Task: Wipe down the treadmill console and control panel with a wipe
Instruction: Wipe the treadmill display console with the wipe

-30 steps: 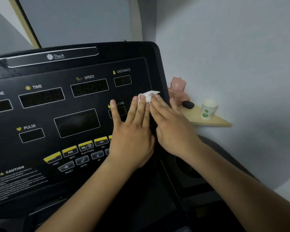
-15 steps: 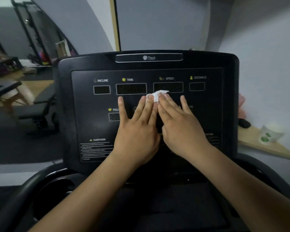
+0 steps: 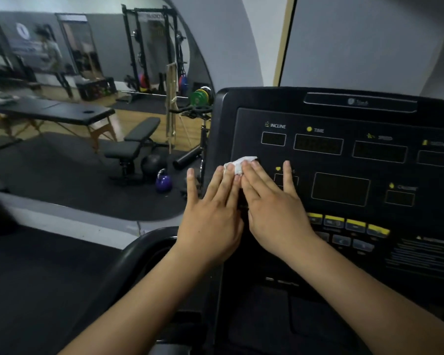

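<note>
Head view: my left grip (image 3: 210, 216) and right grip (image 3: 274, 212) lay flat side by side at the centre of the frame, fingers straight. Their fingertips pressed a small crumpled white wipe (image 3: 241, 163) against the left edge of the black treadmill console (image 3: 344, 116), below the INCLINE display (image 3: 273, 139).

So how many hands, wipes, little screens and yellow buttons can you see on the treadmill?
Hands: 2, the left hand and the right hand
Wipe: 1
Screen windows: 7
Yellow buttons showing: 4
Total: 14
</note>
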